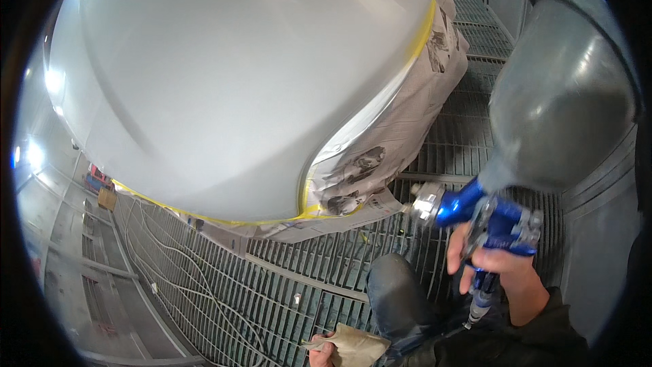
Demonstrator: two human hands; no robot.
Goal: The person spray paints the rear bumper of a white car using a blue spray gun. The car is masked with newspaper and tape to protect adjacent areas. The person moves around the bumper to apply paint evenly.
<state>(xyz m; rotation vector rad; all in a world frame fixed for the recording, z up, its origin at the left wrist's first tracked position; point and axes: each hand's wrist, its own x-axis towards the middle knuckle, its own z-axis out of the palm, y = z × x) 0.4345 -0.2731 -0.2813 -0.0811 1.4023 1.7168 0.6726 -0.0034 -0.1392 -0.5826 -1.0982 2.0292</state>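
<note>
My right hand (502,265) is wrapped round the handle of a blue spray gun (458,205). A large grey translucent paint cup (564,88) sits on top of the gun, and the silver nozzle points left toward a smooth light-grey car body panel (204,88). Nozzle and panel are apart. Low in the picture, my left hand (322,352) grips a beige cloth (350,346) beside my knee. Yellow masking tape (421,30) runs along the panel's edge, holding printed masking paper (380,156) over the part beside it.
Underfoot lies a metal grating floor (299,299). A pale hose (197,285) trails over it at the left. A small brown box (106,198) stands near the left wall, which has bright lights. A grey wall (598,245) rises close on the right.
</note>
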